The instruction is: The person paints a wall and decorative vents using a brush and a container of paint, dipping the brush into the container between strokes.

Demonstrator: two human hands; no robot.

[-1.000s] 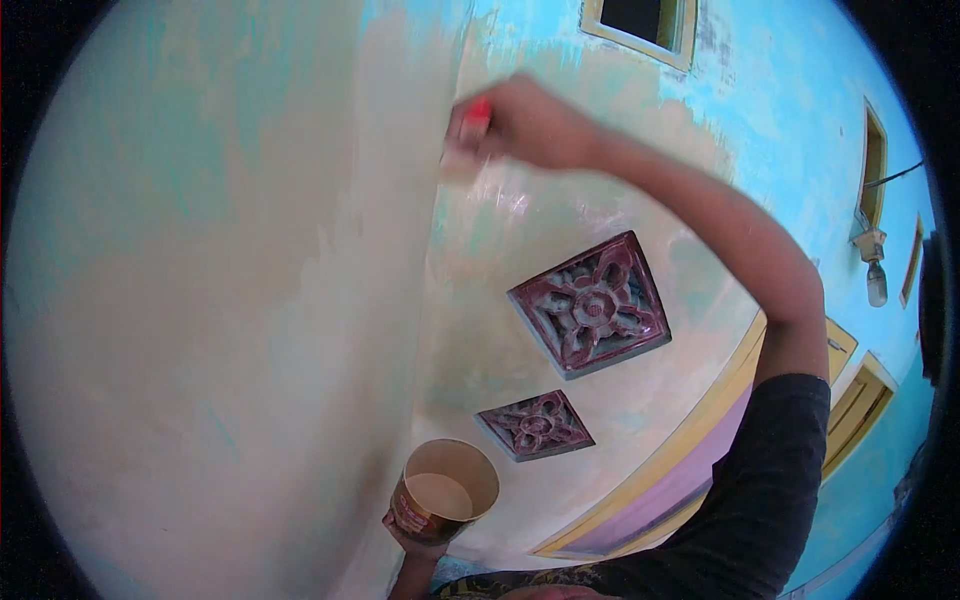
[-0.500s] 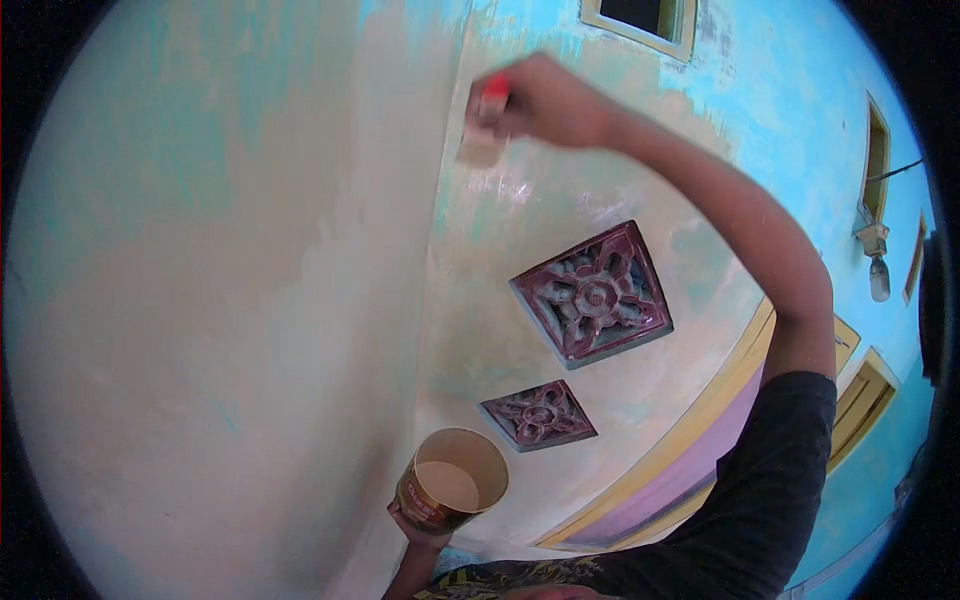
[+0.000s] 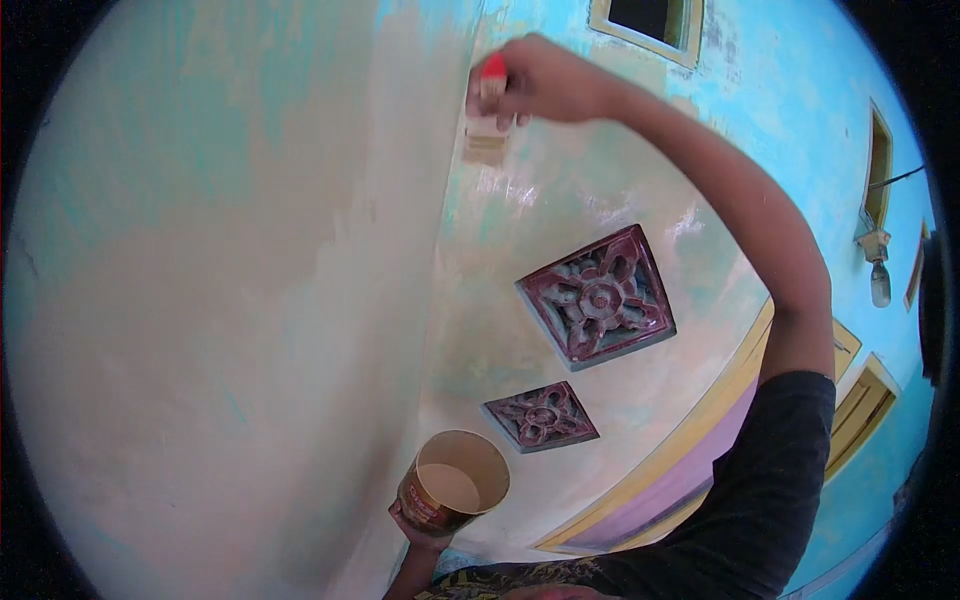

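My right hand (image 3: 535,80) is raised high near the inside corner, its fingers closed around a paintbrush (image 3: 488,125) with a red handle end. The bristles point down against the wall (image 3: 570,185), just right of the corner line. Low in the view, my left hand (image 3: 418,528) supports a paint bucket (image 3: 440,500) from its underside and side. The bucket is tilted toward me, and beige paint (image 3: 448,487) shows inside it. Beige coating lies patchily over turquoise on both wall faces, with wet shiny streaks below the brush.
Two dark red carved vent blocks, a larger one (image 3: 600,298) and a smaller one (image 3: 542,415), are set in the right wall. A framed opening (image 3: 650,28) is above. A yellow-framed door (image 3: 690,460) and a wall lamp (image 3: 877,265) are at right.
My right hand has moved slightly upward with the paintbrush along the wall by the corner. My left hand and the bucket stay almost in place.
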